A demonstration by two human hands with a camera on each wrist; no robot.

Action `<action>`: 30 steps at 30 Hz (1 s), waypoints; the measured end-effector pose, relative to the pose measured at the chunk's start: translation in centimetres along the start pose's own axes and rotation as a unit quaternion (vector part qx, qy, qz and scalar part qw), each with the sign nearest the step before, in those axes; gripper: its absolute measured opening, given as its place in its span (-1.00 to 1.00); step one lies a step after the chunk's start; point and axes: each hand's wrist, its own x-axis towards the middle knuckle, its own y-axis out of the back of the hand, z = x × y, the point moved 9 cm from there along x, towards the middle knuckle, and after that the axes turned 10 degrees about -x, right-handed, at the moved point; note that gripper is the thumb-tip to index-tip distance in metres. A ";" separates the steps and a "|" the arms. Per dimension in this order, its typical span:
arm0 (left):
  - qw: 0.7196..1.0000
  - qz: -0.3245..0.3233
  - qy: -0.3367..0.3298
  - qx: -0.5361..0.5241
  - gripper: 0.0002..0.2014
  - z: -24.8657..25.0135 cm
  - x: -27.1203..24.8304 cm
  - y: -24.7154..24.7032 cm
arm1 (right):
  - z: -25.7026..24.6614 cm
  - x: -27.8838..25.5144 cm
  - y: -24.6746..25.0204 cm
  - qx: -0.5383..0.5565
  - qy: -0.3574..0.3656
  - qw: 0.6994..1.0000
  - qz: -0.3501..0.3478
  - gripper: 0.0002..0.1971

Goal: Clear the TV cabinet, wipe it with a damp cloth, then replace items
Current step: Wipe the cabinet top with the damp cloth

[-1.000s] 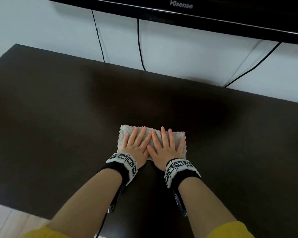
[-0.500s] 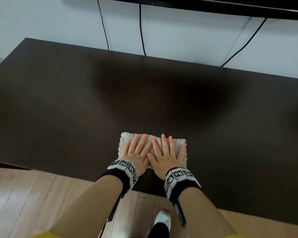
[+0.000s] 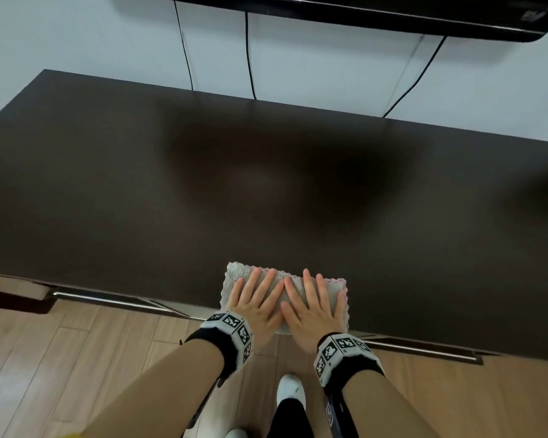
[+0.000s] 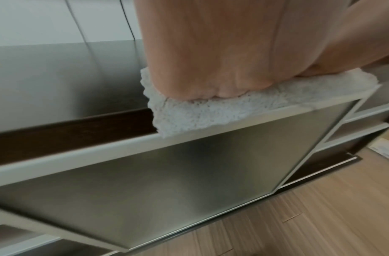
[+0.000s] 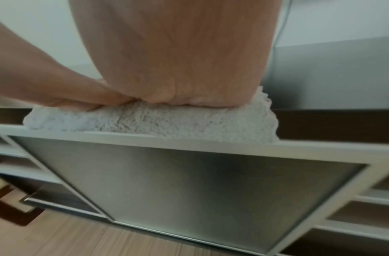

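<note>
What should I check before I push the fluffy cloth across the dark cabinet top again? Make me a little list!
1. Left hand flat on the fluffy white cloth: ok.
2. Right hand flat on the cloth: ok.
3. Cloth fully on the dark brown cabinet top: not ok, its near edge overhangs the front.
4. Top ahead free of items: ok.
5. Black cables off the top: ok.
6. Cloth damp: cannot tell.

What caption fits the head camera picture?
Both hands press a cloth flat at the front edge of the dark cabinet.
</note>
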 end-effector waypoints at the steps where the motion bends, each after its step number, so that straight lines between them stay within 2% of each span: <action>1: 1.000 0.003 -0.004 -0.009 -0.27 1.0 0.2 -0.1 | 1.1 -0.4 -0.3 0.009 -0.010 1.000 -0.007 -0.44; 2: 0.999 -0.031 -0.007 -0.007 -0.27 2.2 0.4 -0.5 | 2.2 -0.6 -0.6 0.017 -0.020 1.000 -0.014 -0.44; 5: 0.999 0.002 -0.050 0.004 -0.30 5.4 1.9 -0.1 | 4.9 -0.9 -0.6 0.029 -0.041 0.999 -0.019 -0.45; 8: 0.999 -0.016 -0.027 -0.003 -0.29 5.6 3.6 -0.3 | 6.3 0.0 0.0 0.038 -0.052 0.998 -0.008 -0.45; 9: 0.999 -0.004 -0.034 -0.010 -0.33 6.0 4.2 0.3 | 6.8 0.6 0.3 0.037 -0.054 0.998 -0.003 -0.45; 12: 0.998 -0.050 -0.046 -0.015 -0.39 7.2 6.5 0.2 | 8.6 2.7 1.1 0.035 -0.061 0.997 0.005 -0.43; 14: 0.998 -0.047 -0.042 -0.026 -0.39 7.8 8.9 1.2 | 10.1 4.3 2.4 0.039 -0.067 0.997 0.012 -0.43; 18: 0.995 -0.043 -0.026 -0.091 -0.40 7.9 14.9 2.4 | 13.0 7.9 6.1 0.034 -0.062 0.997 0.023 -0.44; 21: 0.997 0.012 -0.006 -0.076 -0.42 8.2 19.5 5.4 | 15.2 11.7 9.7 0.020 -0.046 0.998 0.032 -0.44; 23: 0.999 0.004 0.008 -0.043 -0.33 8.2 23.0 6.7 | 16.6 14.7 12.5 0.013 -0.036 0.999 0.033 -0.44; 26: 0.998 -0.018 0.031 -0.061 -0.39 8.0 28.5 8.7 | 19.0 19.1 16.5 0.000 -0.029 0.999 0.046 -0.44; 30: 0.997 -0.005 0.042 -0.059 -0.36 7.8 35.1 11.7 | 21.8 24.4 21.1 -0.019 -0.010 0.998 0.067 -0.43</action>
